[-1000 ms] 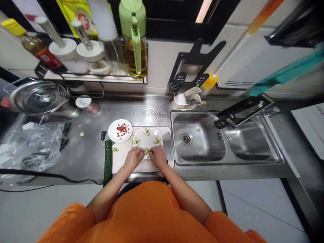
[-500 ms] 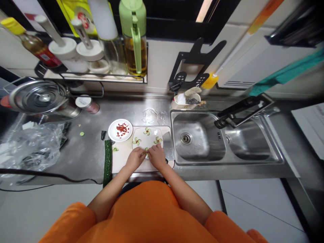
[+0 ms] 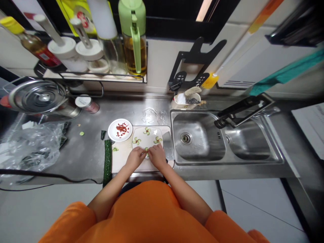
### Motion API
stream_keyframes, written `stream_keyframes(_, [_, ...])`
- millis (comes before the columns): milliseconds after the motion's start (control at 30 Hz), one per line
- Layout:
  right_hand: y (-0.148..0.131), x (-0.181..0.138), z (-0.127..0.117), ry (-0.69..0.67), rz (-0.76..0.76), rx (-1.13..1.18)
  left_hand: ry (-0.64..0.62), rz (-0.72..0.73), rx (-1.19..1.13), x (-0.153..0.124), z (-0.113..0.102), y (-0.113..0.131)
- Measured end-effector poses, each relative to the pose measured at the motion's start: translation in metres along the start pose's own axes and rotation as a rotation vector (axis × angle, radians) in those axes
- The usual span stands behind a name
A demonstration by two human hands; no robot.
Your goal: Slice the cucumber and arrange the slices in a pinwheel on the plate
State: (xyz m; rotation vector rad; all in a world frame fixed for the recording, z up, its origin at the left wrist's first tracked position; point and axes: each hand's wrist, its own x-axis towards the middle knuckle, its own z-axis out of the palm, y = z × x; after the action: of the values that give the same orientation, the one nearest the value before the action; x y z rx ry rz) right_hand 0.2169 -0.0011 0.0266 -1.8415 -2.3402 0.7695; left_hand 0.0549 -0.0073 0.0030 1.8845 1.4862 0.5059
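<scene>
Cucumber flower [image 3: 146, 149] nearest the person lies on the square plate [image 3: 147, 137], between the two hands and partly covered by their fingertips. The left hand [image 3: 136, 158] reaches in from its left side and the right hand [image 3: 157, 156] from its right, so that the fingertips nearly meet over it. On both hands the fingers are curled and drawn in narrow, thumb close to forefinger; whether either one grips a slice or the red bit at the middle is too small to tell.

Three more flowers of curved green slices sit on the plate beyond the hands: a far flower [image 3: 146, 131] near the back edge, a left flower [image 3: 136, 141] above the left hand, and a right flower [image 3: 158, 140] just past the right hand's knuckles. The plate rests on a pale cutting board [image 3: 121, 163]. Close to its left back corner stands a round white dish [image 3: 110, 131] with red berries [image 3: 122, 129] scattered in it. A few cucumber slices [image 3: 115, 149] lie on the board left of the plate, and a long cucumber [image 3: 107, 160] lies along the board's left edge, with a cut end [image 3: 103, 134] behind it. On the right, past the board, is the sink [image 3: 202, 135].
</scene>
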Motion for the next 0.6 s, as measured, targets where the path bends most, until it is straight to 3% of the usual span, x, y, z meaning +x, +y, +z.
stream_keyframes(600, [-0.0015,0.0024,-0.0010,-0.030,0.086,0.060,-0.041,-0.013,0.052,0.0017,-0.0019,0.0042])
